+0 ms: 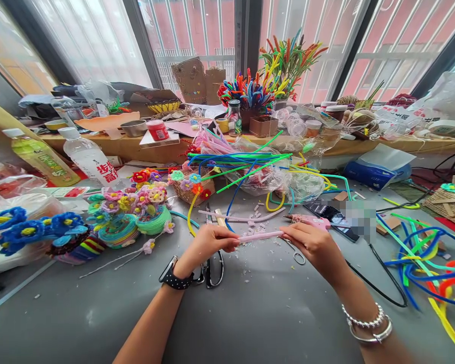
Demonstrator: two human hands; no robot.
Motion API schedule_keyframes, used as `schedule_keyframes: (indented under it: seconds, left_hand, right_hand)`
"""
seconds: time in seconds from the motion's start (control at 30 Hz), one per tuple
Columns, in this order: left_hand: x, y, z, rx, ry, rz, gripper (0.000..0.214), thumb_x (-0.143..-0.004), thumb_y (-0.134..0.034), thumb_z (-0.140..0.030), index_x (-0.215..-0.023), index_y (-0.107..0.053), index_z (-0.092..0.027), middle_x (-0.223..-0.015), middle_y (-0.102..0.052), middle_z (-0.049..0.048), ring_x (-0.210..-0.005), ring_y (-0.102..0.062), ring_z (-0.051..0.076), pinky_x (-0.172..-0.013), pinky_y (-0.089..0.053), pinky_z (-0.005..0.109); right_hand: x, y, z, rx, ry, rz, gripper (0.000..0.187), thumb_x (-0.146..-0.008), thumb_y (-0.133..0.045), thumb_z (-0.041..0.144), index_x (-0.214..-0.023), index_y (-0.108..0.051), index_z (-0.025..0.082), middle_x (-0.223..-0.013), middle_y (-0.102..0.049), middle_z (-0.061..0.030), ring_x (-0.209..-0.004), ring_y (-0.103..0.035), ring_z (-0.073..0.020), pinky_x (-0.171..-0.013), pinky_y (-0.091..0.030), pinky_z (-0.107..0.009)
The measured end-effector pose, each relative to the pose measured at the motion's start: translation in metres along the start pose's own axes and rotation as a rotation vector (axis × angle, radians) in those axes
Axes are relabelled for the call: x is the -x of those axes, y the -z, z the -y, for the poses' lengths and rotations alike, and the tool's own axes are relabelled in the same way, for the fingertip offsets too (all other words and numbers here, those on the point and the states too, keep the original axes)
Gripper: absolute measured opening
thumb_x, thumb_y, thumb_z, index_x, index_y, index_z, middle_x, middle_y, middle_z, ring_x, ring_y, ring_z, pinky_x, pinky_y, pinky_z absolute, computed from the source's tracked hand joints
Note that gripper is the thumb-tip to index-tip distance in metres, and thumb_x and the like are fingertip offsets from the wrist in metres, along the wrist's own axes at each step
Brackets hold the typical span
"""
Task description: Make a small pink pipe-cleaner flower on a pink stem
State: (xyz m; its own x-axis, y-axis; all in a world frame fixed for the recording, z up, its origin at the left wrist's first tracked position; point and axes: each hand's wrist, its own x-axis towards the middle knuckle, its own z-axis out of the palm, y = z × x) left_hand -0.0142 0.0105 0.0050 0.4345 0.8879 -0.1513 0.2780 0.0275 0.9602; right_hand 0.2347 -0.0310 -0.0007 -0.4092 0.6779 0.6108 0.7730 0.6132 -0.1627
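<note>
A short pale pink pipe cleaner point(261, 236) is stretched level between my two hands above the grey table. My left hand point(212, 240) pinches its left end, and my right hand point(311, 243) pinches the right end. Another pink pipe cleaner point(246, 217) lies just beyond, slightly curved. Small pink clippings point(255, 215) are scattered around it. Black-handled scissors point(214, 270) lie partly hidden beneath my left hand. Near my right hand are a pink glue gun point(313, 221) and a small metal finger loop point(299, 258), its tool mostly hidden.
Pots of pipe-cleaner flowers point(117, 227) and two bottles point(89, 156) stand on the left. Green and blue stems point(250, 162) lie on plastic bags at the back. A phone point(331, 220), a black cable point(387, 283) and tangled coloured stems point(424, 253) lie on the right.
</note>
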Motion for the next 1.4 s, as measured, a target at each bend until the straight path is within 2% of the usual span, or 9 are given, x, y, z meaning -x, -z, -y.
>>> schedule_keyframes:
  seconds: [0.13,0.27,0.37,0.57,0.77,0.93,1.1,1.4]
  left_hand:
    - [0.003,0.001,-0.004,0.005,-0.03,-0.039,0.017,-0.062,-0.065,-0.03,-0.066,-0.069,-0.013,-0.054,-0.063,0.0015,-0.047,-0.055,0.008,-0.046,-0.045,0.016]
    - [0.004,0.001,-0.005,0.16,-0.029,-0.067,0.023,-0.062,-0.067,-0.029,-0.079,-0.069,-0.013,-0.065,-0.067,0.0031,-0.059,-0.062,0.013,-0.061,-0.051,0.023]
    - [0.004,0.001,-0.004,0.189,-0.049,-0.116,0.028,-0.061,-0.068,-0.028,-0.085,-0.067,-0.014,-0.075,-0.069,0.0039,-0.07,-0.064,0.015,-0.071,-0.051,0.027]
    - [0.003,-0.001,0.0,0.129,-0.131,-0.15,0.03,-0.062,-0.067,-0.029,-0.088,-0.064,-0.014,-0.086,-0.067,0.0051,-0.077,-0.063,0.017,-0.076,-0.05,0.029]
    - [0.001,-0.002,0.003,0.004,-0.209,-0.192,0.031,-0.065,-0.064,-0.032,-0.091,-0.063,-0.014,-0.082,-0.066,0.0059,-0.077,-0.062,0.017,-0.074,-0.05,0.029]
    - [0.001,-0.003,0.002,-0.133,-0.268,-0.274,0.023,-0.066,-0.063,-0.033,-0.08,-0.067,-0.015,-0.08,-0.067,0.0053,-0.072,-0.061,0.016,-0.067,-0.049,0.024]
    - [0.002,-0.004,0.002,-0.016,-0.247,-0.217,0.034,-0.067,-0.063,-0.032,-0.096,-0.06,-0.015,-0.068,-0.063,0.0021,-0.065,-0.059,0.013,-0.063,-0.049,0.024]
    - [0.002,-0.005,-0.006,0.09,-0.169,-0.171,0.024,-0.069,-0.06,-0.034,-0.078,-0.063,-0.012,-0.069,-0.064,0.0039,-0.064,-0.059,0.012,-0.061,-0.049,0.023]
  right_hand:
    - [-0.003,0.005,0.004,-0.033,-0.105,-0.047,0.024,-0.085,-0.044,0.025,-0.086,-0.066,0.017,-0.087,-0.064,-0.009,-0.08,-0.059,-0.0188,-0.07,-0.049,-0.03]
    - [-0.003,0.003,0.003,-0.061,-0.167,-0.026,0.024,-0.086,-0.043,0.026,-0.089,-0.066,0.019,-0.08,-0.063,-0.008,-0.078,-0.058,-0.0191,-0.07,-0.048,-0.032]
    - [-0.002,0.001,0.001,-0.08,-0.175,0.004,0.026,-0.086,-0.042,0.026,-0.095,-0.065,0.018,-0.078,-0.063,-0.008,-0.076,-0.057,-0.0188,-0.07,-0.047,-0.033]
    - [0.001,-0.003,-0.001,-0.05,-0.181,0.028,0.027,-0.086,-0.042,0.026,-0.1,-0.063,0.015,-0.08,-0.062,-0.0086,-0.077,-0.057,-0.0195,-0.07,-0.046,-0.033]
    - [0.001,-0.004,-0.001,-0.002,-0.188,0.066,0.027,-0.086,-0.043,0.026,-0.1,-0.063,0.016,-0.081,-0.061,-0.008,-0.08,-0.057,-0.0201,-0.073,-0.045,-0.033]
    - [0.002,-0.006,0.0,-0.001,-0.196,0.088,0.027,-0.085,-0.044,0.027,-0.102,-0.062,0.018,-0.081,-0.06,-0.0071,-0.079,-0.056,-0.0195,-0.071,-0.045,-0.032]
    - [0.001,-0.006,0.0,0.008,-0.2,0.063,0.027,-0.086,-0.042,0.026,-0.1,-0.063,0.018,-0.077,-0.058,-0.0072,-0.078,-0.055,-0.0195,-0.07,-0.045,-0.032]
    - [0.0,-0.005,0.002,-0.039,-0.23,0.066,0.026,-0.085,-0.044,0.024,-0.1,-0.063,0.017,-0.079,-0.057,-0.008,-0.082,-0.054,-0.0211,-0.072,-0.045,-0.034]
